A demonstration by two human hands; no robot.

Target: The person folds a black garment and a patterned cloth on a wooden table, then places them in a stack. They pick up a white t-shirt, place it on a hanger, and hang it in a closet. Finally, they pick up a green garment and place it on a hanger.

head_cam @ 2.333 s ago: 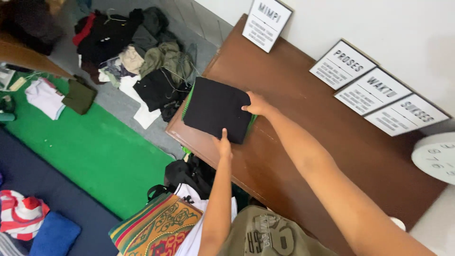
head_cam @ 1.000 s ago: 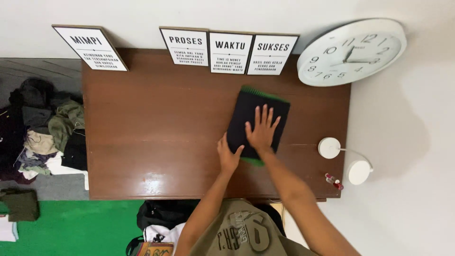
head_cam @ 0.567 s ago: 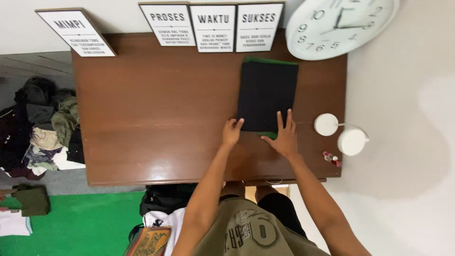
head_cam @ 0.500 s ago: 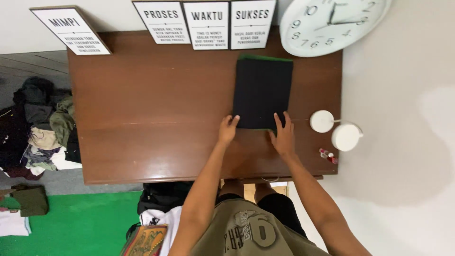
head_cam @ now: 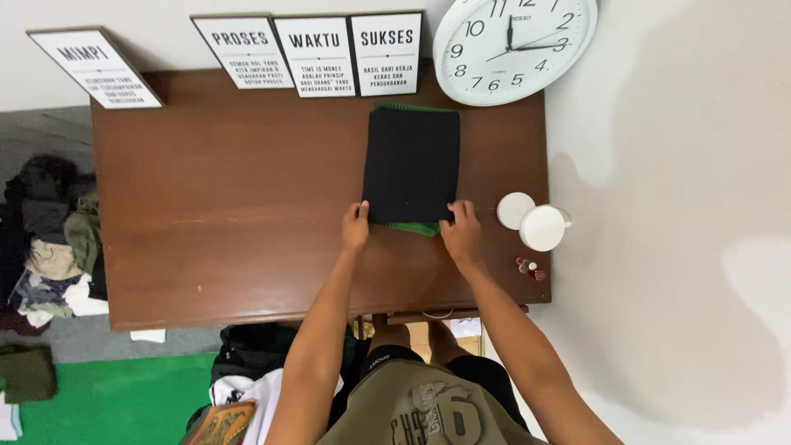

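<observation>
A folded black garment (head_cam: 412,165) lies flat on a folded green one (head_cam: 416,228), whose edge peeks out at the near and far ends. The stack sits on the brown wooden table (head_cam: 231,198), close to the wall on the right side. My left hand (head_cam: 356,227) rests at the near left corner of the stack, fingertips touching the black cloth. My right hand (head_cam: 461,232) presses the near right corner, fingers slightly curled on the cloth edge.
Several white framed signs (head_cam: 313,53) and a round white wall clock (head_cam: 512,45) lean at the table's back. Two white round lids (head_cam: 531,221) and small bottles (head_cam: 527,268) sit right of the stack. A clothes pile (head_cam: 49,239) lies on the floor left; bags (head_cam: 247,363) below the table.
The folded stack was carried from the table's left corner to the right side near the clock. Both hands have slid back to its near corners, straightening it.
</observation>
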